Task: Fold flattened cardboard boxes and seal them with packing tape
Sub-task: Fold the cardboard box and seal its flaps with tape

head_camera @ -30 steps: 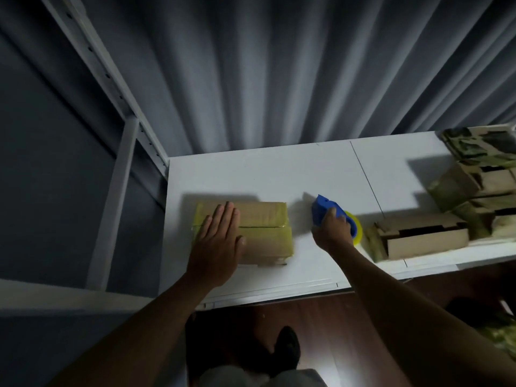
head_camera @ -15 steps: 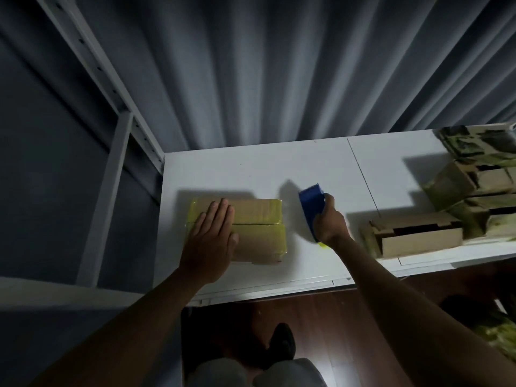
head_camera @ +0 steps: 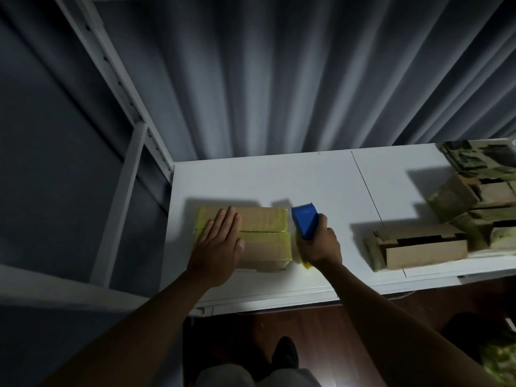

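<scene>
A closed cardboard box (head_camera: 265,238) with yellowish tape across its top lies on the white table (head_camera: 321,180), left of centre. My left hand (head_camera: 219,244) rests flat on the box's left part, fingers straight. My right hand (head_camera: 319,244) grips a blue tape dispenser (head_camera: 305,222) right against the box's right end. A bit of yellow tape roll (head_camera: 305,264) shows under that hand.
An unsealed cardboard box (head_camera: 424,248) sits at the table's right, with several more stacked boxes (head_camera: 480,196) behind it. A white shelf frame (head_camera: 125,174) rises at the left. Grey curtains hang behind. Below the table edge are a wooden floor and my shoe (head_camera: 284,356).
My right hand lifted the blue dispenser off the table and brought it left, up to the box's right end. My left hand stayed flat on the box.
</scene>
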